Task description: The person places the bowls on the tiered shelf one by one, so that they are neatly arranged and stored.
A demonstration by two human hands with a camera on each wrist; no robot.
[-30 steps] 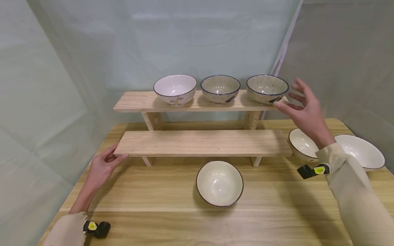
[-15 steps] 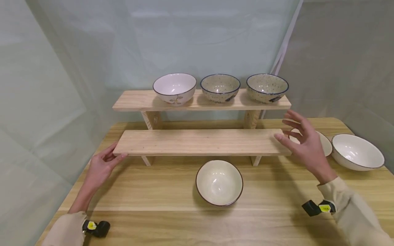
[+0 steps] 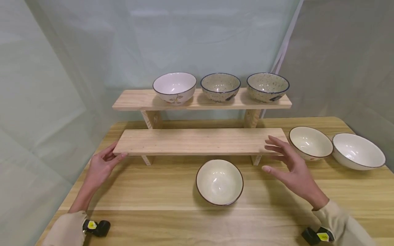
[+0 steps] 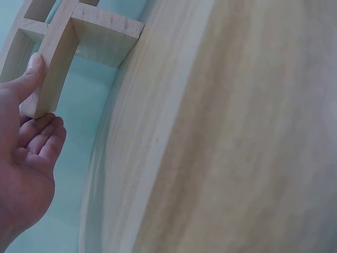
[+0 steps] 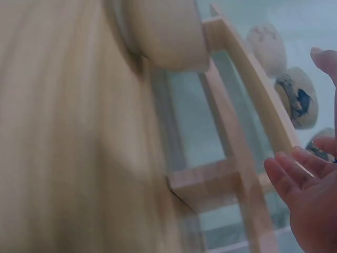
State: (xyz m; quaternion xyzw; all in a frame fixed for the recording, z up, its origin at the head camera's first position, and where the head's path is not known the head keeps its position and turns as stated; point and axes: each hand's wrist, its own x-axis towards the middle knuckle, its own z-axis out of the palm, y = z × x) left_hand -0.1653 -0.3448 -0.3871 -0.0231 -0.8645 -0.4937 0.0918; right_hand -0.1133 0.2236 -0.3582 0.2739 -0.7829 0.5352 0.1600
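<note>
My left hand (image 3: 103, 168) grips the left end of the lower board of a two-tier wooden shelf (image 3: 200, 141). In the left wrist view the thumb (image 4: 35, 64) lies on the board and the other fingers curl at its end. My right hand (image 3: 292, 169) is held in the air by the board's right end, its fingers spread and holding nothing. A cream bowl (image 3: 219, 182) with a brown rim stands on the table in front of the shelf. On the upper board sit a white flowered bowl (image 3: 175, 89) and two speckled blue-rimmed bowls, the middle one (image 3: 220, 88) and the right one (image 3: 267, 88).
To the right of the shelf, a cream bowl (image 3: 311, 143) and a wider white bowl (image 3: 358, 152) stand side by side on the wooden table (image 3: 147, 222). Pale cloth walls (image 3: 215, 37) close off the back and sides.
My right hand has come down from beside the right speckled bowl, past the lower board's right end, and toward the front. The left hand stays on the board; the bowls have not moved.
</note>
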